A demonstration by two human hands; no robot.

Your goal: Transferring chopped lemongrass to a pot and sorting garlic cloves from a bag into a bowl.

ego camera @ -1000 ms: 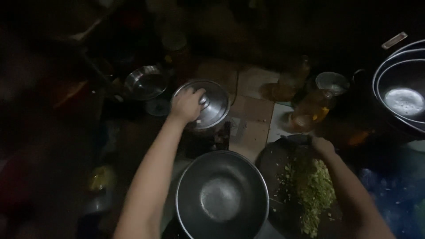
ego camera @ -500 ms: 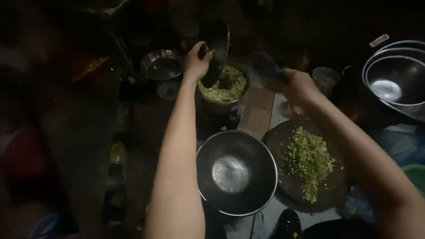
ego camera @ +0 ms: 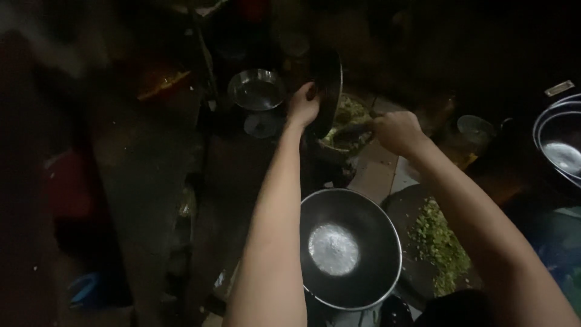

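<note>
My left hand point(ego camera: 302, 106) grips a round metal lid point(ego camera: 328, 91) and holds it tilted on edge above a pot point(ego camera: 345, 142) filled with chopped green food point(ego camera: 351, 112). My right hand point(ego camera: 396, 132) is closed around a dark utensil handle point(ego camera: 357, 128) that reaches into the pot's contents. Nearer to me, below both arms, sits a large empty steel bowl point(ego camera: 350, 248). To its right a dark round board point(ego camera: 417, 212) carries a heap of chopped greens point(ego camera: 442, 242).
A small steel bowl point(ego camera: 256, 91) stands left of the pot, with a small round dish point(ego camera: 261, 124) beneath it. Stacked steel bowls point(ego camera: 560, 145) sit at the right edge, and a glass cup point(ego camera: 475, 128) near them. The surroundings are very dark.
My left hand lifted the lid off the pot and tilted it upright, uncovering the green food. My right hand left the board and moved up to the pot, now gripping a utensil.
</note>
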